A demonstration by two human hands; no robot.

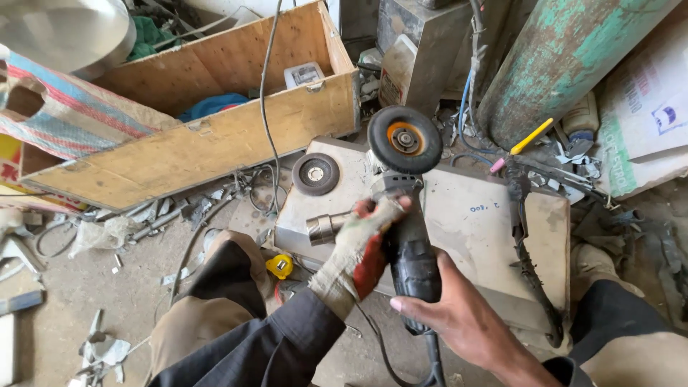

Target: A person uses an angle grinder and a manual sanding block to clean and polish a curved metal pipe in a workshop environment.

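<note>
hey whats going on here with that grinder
A person crouched over a metal box holds a black angle grinder with its disc turned up. The left hand, in a worn glove, grips the head near the side handle; the bare right hand holds the body. A loose disc lies on the box, and an open wooden crate stands behind.

A black-bodied angle grinder (pixel 410 247) stands near the frame's centre, tilted slightly, head uppermost. Its round dark grinding disc with an orange hub (pixel 404 139) faces the camera at upper centre. A short silver side handle (pixel 324 228) juts left from the head.
</note>
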